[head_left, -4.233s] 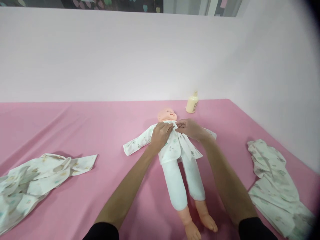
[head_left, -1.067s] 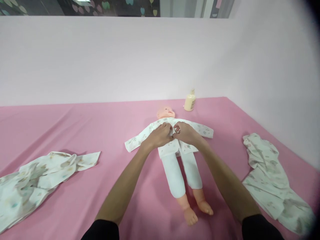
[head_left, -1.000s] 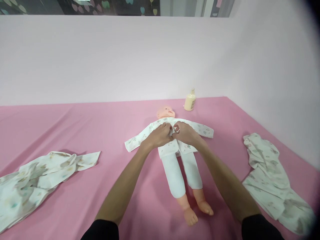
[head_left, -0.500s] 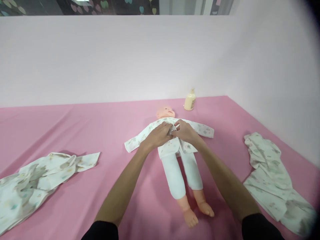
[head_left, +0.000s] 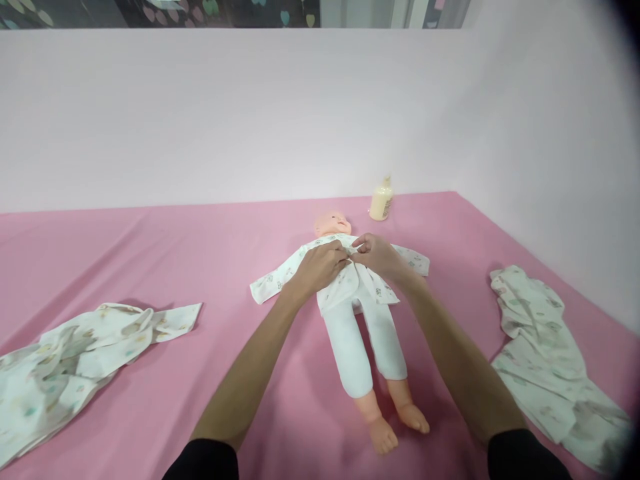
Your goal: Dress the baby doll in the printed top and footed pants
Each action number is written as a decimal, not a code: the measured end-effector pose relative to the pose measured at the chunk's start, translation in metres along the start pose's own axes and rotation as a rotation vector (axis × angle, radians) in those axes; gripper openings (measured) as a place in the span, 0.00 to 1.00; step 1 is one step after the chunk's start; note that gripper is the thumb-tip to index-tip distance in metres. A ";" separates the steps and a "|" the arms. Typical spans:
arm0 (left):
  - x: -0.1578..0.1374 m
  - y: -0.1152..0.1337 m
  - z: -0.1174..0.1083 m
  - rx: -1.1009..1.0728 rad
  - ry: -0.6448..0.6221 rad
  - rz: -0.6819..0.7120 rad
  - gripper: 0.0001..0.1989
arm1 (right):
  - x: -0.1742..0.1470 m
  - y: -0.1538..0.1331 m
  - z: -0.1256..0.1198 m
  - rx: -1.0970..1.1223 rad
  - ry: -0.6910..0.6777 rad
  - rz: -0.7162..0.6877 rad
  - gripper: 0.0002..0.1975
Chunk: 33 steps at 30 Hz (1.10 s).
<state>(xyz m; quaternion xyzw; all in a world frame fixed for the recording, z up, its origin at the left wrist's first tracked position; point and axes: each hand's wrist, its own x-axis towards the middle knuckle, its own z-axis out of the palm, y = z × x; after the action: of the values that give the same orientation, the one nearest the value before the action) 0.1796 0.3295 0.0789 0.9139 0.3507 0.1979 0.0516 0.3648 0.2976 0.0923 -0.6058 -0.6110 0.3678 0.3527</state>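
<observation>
A baby doll (head_left: 347, 347) lies on its back, its head away from me and its bare feet toward me. It wears a white patterned baby shirt (head_left: 340, 291), the sleeves spread out to both sides. On the chest, my left hand (head_left: 323, 267) has its fingers closed on the shirt's front. Just right of it, my right hand (head_left: 379, 257) pinches the shirt's front opening. The fingertips nearly meet and hide what lies between them. Below them the front flaps part over the doll's white cloth lower body.
A pink sheet (head_left: 210, 387) covers the surface. A cream pump bottle (head_left: 381, 201) stands behind the doll near the white wall (head_left: 225, 120). Crumpled patterned baby clothes (head_left: 85, 360) lie at the left, and another patterned garment (head_left: 545, 360) lies at the right.
My right hand has shifted slightly right and up, and the right flap's lower edge has moved with it. My left hand stays on the chest. The doll lies as before.
</observation>
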 end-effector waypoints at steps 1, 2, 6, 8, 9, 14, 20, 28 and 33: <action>0.000 -0.001 -0.001 -0.014 0.017 0.004 0.14 | 0.001 0.000 -0.003 0.034 -0.017 0.006 0.16; 0.000 -0.001 -0.002 -0.032 0.033 0.006 0.13 | 0.002 0.001 -0.007 0.068 -0.034 0.014 0.15; -0.001 -0.001 -0.004 -0.081 0.049 -0.009 0.14 | 0.007 0.006 -0.016 0.193 -0.097 0.023 0.12; -0.002 0.000 -0.005 -0.090 0.043 -0.030 0.14 | 0.008 0.009 -0.017 0.233 -0.125 0.022 0.11; -0.002 0.001 -0.005 -0.092 0.039 -0.041 0.14 | 0.008 0.010 -0.017 0.250 -0.132 0.025 0.12; -0.001 0.006 -0.001 -0.073 0.029 -0.068 0.11 | 0.009 0.012 -0.013 0.303 -0.145 0.051 0.13; 0.000 0.005 0.009 0.006 0.082 -0.029 0.09 | 0.011 0.012 -0.010 0.398 -0.175 0.026 0.12; 0.000 -0.002 0.017 -0.078 0.191 -0.042 0.12 | 0.012 0.014 -0.014 0.485 -0.166 0.046 0.14; -0.002 -0.005 0.022 -0.121 0.243 -0.093 0.13 | 0.011 0.012 -0.013 0.470 -0.123 0.060 0.13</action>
<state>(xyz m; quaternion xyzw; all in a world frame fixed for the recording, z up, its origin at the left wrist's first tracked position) 0.1838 0.3325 0.0573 0.8610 0.3838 0.3255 0.0730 0.3823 0.3087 0.0876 -0.5015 -0.5105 0.5465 0.4351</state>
